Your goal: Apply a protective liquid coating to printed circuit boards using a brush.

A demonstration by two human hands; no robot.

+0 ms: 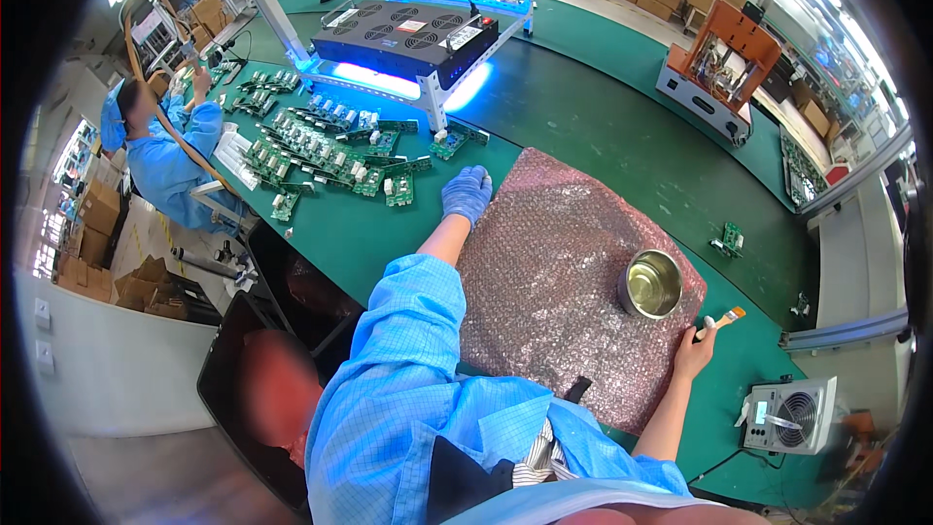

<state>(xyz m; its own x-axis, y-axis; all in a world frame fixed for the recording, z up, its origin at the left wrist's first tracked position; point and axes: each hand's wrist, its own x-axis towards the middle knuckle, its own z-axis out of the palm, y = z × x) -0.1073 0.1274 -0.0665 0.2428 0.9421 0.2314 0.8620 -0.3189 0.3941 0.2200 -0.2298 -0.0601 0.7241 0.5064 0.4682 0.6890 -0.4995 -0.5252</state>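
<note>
A pinkish bubble-wrap sheet [544, 282] lies on the green tabletop in front of me. My left hand [467, 194], in a blue-purple glove, rests at the sheet's far left edge with its fingers curled in; whether anything is inside them is hidden. At the sheet's right edge, my bare right hand [694, 352] is closed around the handle of a small flat brush [731, 315], its bristles pointing away to the right. A round metal pot [630, 299] with clear yellowish liquid stands on the sheet, just beyond and left of the right hand.
Several green circuit boards [326, 151] crowd the table at left. Beyond them stands a black fan-topped unit [408, 39] with blue light beneath. One board [729, 240] lies on the dark green belt. A fan box [792, 416] stands at right. A co-worker [180, 156] sits at far left.
</note>
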